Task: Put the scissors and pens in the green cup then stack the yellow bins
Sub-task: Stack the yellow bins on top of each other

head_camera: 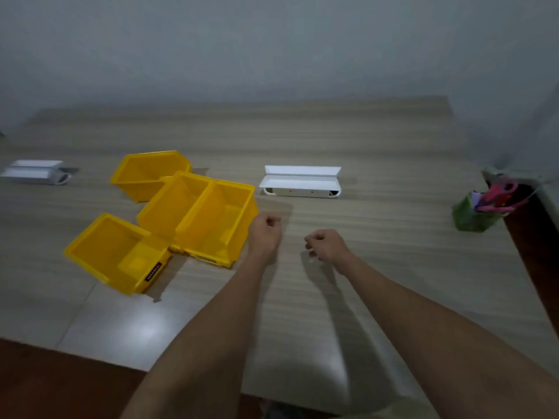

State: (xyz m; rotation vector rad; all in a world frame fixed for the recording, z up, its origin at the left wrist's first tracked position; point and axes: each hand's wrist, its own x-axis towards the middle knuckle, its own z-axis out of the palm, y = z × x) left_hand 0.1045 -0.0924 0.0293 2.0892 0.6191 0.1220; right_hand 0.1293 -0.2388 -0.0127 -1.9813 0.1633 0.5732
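Several yellow bins sit left of centre on the table: one at the back (145,173), two side by side in the middle (172,204) (220,219), and one nearest me (115,252). All look empty. The green cup (470,217) stands at the table's right edge with pink-handled scissors (496,193) and pens sticking out of it. My left hand (266,231) hovers just right of the middle bins, fingers curled, holding nothing. My right hand (326,246) is beside it, also curled and empty.
A white tray-like holder (302,181) lies behind my hands. Another white object (34,172) lies at the far left. The table's right edge (520,243) drops off beside the cup, and the near edge (90,355) runs across the lower left.
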